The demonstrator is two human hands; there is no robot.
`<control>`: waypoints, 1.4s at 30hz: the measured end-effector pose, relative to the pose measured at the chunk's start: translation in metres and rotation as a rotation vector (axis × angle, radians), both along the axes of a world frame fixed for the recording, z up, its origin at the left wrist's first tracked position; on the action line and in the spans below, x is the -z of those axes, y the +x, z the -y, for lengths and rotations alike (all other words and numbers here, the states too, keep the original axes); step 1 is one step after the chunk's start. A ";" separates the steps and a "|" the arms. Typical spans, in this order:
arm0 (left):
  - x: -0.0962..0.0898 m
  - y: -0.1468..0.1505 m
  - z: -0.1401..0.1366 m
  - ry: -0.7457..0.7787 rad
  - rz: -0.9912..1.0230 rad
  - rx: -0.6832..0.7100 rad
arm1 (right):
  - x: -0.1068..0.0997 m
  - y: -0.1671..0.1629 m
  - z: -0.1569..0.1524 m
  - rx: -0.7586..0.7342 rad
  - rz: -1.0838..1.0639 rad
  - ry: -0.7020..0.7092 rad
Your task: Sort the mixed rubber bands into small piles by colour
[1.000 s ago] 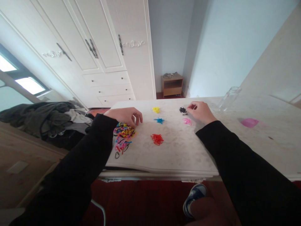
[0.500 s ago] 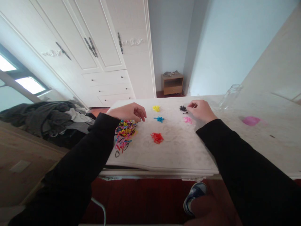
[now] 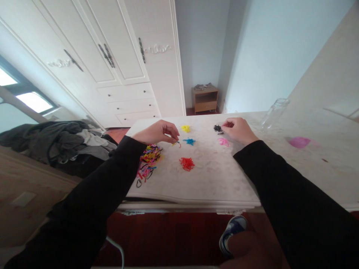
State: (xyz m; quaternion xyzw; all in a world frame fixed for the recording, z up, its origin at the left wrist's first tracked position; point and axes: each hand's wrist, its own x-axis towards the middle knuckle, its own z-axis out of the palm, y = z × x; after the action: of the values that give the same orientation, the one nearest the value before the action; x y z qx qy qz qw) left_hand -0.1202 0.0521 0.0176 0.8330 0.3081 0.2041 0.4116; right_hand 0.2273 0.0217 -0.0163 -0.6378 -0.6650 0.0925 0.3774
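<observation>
My left hand (image 3: 161,132) is closed in a pinch just left of the blue rubber bands (image 3: 189,141). A few small rubber bands (image 3: 177,144), yellow and red among them, dangle at its fingertips. Below that wrist spreads the mixed multicoloured pile of rubber bands (image 3: 151,156). My right hand (image 3: 239,130) has thumb and fingers pinched together beside the black rubber bands (image 3: 217,128); anything between them is too small to make out. Separate little heaps are yellow rubber bands (image 3: 185,128), pink rubber bands (image 3: 223,142) and red rubber bands (image 3: 186,164).
On the right of the white table (image 3: 213,179), a clear glass jar (image 3: 273,115) lies tilted and a pink piece (image 3: 299,142) rests flat. Dark clothes (image 3: 56,144) are heaped at the left. A white wardrobe (image 3: 117,56) and a wooden nightstand (image 3: 205,100) stand beyond.
My left hand has moved slightly right, off the mixed pile, with a few rubber bands now showing at its fingertips. My right hand stays by the black heap.
</observation>
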 end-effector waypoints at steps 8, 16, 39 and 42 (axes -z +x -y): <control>0.001 0.005 0.005 -0.004 0.031 0.041 | -0.001 -0.001 0.001 -0.013 -0.017 0.001; 0.009 0.021 0.013 0.054 0.180 -0.030 | -0.008 -0.040 0.016 -0.295 -0.013 0.121; 0.018 0.035 0.023 0.050 0.290 -0.084 | 0.001 -0.096 0.039 -0.616 -0.104 0.117; 0.017 0.035 0.023 0.051 0.292 -0.087 | 0.001 -0.095 0.038 -0.621 -0.104 0.111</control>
State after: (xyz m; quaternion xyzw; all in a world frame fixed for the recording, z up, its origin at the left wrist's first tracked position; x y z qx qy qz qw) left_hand -0.0847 0.0289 0.0001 0.7904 0.2757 0.3486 0.4216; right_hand 0.1319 -0.0162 -0.0174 -0.3771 -0.8117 0.1994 0.3989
